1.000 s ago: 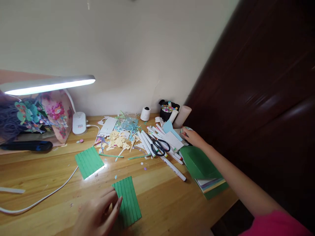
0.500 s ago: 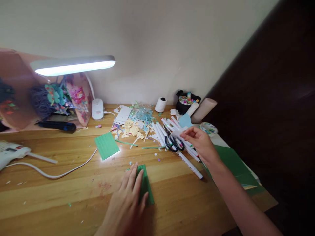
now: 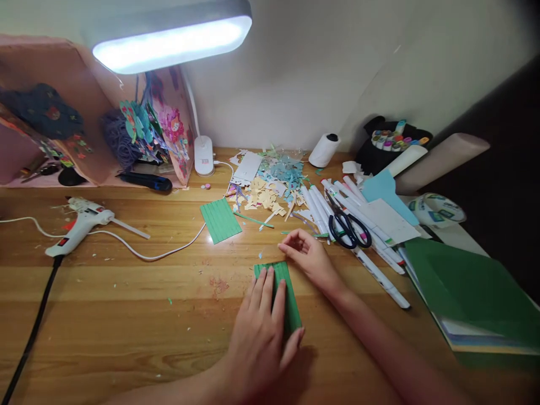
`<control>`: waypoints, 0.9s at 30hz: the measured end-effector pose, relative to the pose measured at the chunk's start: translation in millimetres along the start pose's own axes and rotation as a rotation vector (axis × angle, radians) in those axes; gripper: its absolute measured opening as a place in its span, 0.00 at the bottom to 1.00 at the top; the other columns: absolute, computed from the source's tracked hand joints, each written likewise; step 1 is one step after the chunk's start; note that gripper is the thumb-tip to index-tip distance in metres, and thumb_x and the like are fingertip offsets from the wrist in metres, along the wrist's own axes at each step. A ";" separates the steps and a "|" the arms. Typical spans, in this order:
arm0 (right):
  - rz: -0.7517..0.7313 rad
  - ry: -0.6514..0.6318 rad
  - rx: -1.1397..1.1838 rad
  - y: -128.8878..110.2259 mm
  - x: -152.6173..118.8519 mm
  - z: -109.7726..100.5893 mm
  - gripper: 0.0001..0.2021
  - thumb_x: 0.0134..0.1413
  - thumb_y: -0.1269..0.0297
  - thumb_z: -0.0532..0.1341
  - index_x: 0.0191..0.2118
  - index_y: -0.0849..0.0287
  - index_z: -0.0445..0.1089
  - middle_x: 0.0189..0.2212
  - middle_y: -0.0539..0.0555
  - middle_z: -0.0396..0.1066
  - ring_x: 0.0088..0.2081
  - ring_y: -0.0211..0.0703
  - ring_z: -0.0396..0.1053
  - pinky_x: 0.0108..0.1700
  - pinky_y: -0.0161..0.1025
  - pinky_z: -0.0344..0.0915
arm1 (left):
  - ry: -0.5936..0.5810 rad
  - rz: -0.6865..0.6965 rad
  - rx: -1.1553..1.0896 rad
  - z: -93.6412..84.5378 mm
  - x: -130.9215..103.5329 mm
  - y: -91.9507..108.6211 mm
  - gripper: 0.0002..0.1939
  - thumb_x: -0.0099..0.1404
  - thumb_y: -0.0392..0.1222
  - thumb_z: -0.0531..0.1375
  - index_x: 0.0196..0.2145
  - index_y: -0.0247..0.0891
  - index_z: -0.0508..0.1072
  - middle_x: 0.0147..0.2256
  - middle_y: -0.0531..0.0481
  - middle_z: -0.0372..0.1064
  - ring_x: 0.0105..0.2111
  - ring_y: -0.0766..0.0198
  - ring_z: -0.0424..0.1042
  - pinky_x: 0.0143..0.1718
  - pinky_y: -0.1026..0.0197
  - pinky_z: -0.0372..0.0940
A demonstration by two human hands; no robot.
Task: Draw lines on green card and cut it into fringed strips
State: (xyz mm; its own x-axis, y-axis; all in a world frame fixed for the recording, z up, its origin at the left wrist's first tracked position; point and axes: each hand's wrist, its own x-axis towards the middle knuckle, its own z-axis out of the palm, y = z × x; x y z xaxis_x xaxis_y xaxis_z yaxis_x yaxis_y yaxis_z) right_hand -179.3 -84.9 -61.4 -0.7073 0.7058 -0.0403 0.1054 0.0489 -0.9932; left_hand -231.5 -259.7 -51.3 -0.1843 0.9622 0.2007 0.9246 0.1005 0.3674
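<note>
My left hand (image 3: pixel 264 320) lies flat with its fingers spread on a green striped piece (image 3: pixel 292 304), pressing it to the wooden table. Just above that piece's upper right corner is my right hand (image 3: pixel 307 256), thumb and forefinger pinched together; whatever they may hold is too small to make out. A second green striped piece (image 3: pixel 220 220) rests farther back, to the left. Black-handled scissors (image 3: pixel 348 228) lie on white markers (image 3: pixel 379 275) to the right of my right hand.
A white glue gun (image 3: pixel 82 228) with its cord is at the left. Paper scraps (image 3: pixel 270 188) are heaped near the wall, beside a thread spool (image 3: pixel 324 150). Green sheets (image 3: pixel 472 287) are stacked at the right. A lit lamp (image 3: pixel 175 42) hangs above the back left.
The view has shifted. My right hand has moved from the markers toward the green piece, and the white paper it held now lies on the markers. My left hand stays on the piece.
</note>
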 end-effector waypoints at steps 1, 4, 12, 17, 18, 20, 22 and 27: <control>-0.007 0.013 0.000 0.5 -0.7 -0.5 0.16 0.43 0.52 0.67 0.29 0.56 0.64 0.26 0.49 0.67 0.30 0.40 0.66 0.33 0.36 0.65 | 0.014 -0.028 -0.021 -6.5 4.2 -4.2 0.26 0.67 0.51 0.50 0.57 0.31 0.58 0.55 0.33 0.59 0.54 0.46 0.61 0.51 0.46 0.59; -0.021 0.051 -0.002 -0.4 -2.2 -4.5 0.15 0.43 0.51 0.66 0.29 0.56 0.64 0.26 0.49 0.67 0.30 0.40 0.66 0.34 0.36 0.65 | 0.099 -0.200 -0.045 -26.1 18.9 -21.7 0.15 0.68 0.44 0.50 0.48 0.35 0.63 0.45 0.39 0.65 0.44 0.52 0.65 0.43 0.49 0.63; 0.007 0.112 0.071 -9.6 -3.6 -25.8 0.15 0.43 0.53 0.67 0.30 0.56 0.65 0.27 0.48 0.67 0.29 0.37 0.66 0.33 0.35 0.66 | -0.109 -0.300 -0.166 -28.2 32.8 -46.7 0.14 0.59 0.44 0.64 0.38 0.36 0.65 0.37 0.46 0.64 0.39 0.55 0.64 0.38 0.54 0.61; 0.011 0.170 0.192 -21.9 -3.7 -47.7 0.16 0.40 0.54 0.70 0.29 0.56 0.66 0.26 0.47 0.67 0.29 0.36 0.67 0.35 0.35 0.68 | -0.080 -0.301 -0.329 -36.6 32.8 -42.4 0.06 0.64 0.40 0.58 0.32 0.37 0.64 0.33 0.49 0.65 0.35 0.60 0.63 0.35 0.59 0.57; 0.039 0.145 0.219 -25.7 -4.2 -53.1 0.16 0.39 0.54 0.70 0.29 0.56 0.66 0.26 0.47 0.67 0.29 0.37 0.68 0.35 0.35 0.68 | -0.100 -0.312 -0.405 -39.7 32.4 -38.3 0.06 0.65 0.41 0.56 0.32 0.37 0.65 0.31 0.51 0.65 0.33 0.62 0.63 0.33 0.61 0.57; 0.108 0.061 0.258 -32.5 -5.8 -64.1 0.16 0.38 0.54 0.70 0.28 0.57 0.66 0.25 0.47 0.67 0.28 0.36 0.68 0.36 0.36 0.69 | -0.188 -0.340 -0.584 -42.8 31.4 -26.8 0.09 0.67 0.43 0.54 0.30 0.37 0.65 0.26 0.54 0.63 0.27 0.66 0.61 0.28 0.64 0.54; 0.145 -0.003 0.281 -36.5 -7.2 -74.0 0.16 0.38 0.54 0.70 0.27 0.57 0.66 0.24 0.46 0.66 0.28 0.36 0.68 0.35 0.35 0.69 | -0.277 -0.340 -0.711 -38.6 31.4 -13.9 0.10 0.66 0.44 0.55 0.28 0.37 0.66 0.23 0.56 0.61 0.24 0.68 0.59 0.25 0.66 0.51; 0.151 0.003 0.319 -33.9 -9.2 -86.3 0.15 0.40 0.56 0.70 0.27 0.57 0.66 0.25 0.46 0.67 0.28 0.34 0.67 0.34 0.32 0.67 | -0.266 -0.450 -0.799 -10.5 41.1 1.5 0.12 0.65 0.46 0.55 0.27 0.37 0.64 0.23 0.56 0.61 0.24 0.67 0.59 0.24 0.66 0.50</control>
State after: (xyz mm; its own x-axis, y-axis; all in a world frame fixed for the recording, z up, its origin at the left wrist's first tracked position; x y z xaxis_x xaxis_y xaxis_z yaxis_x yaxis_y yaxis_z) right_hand -116.1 -32.0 -18.0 -0.6985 0.6900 -0.1896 -0.0151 -0.2792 -0.9601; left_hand -241.3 -222.6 -33.0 -0.2942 0.9115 -0.2872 0.2668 0.3669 0.8912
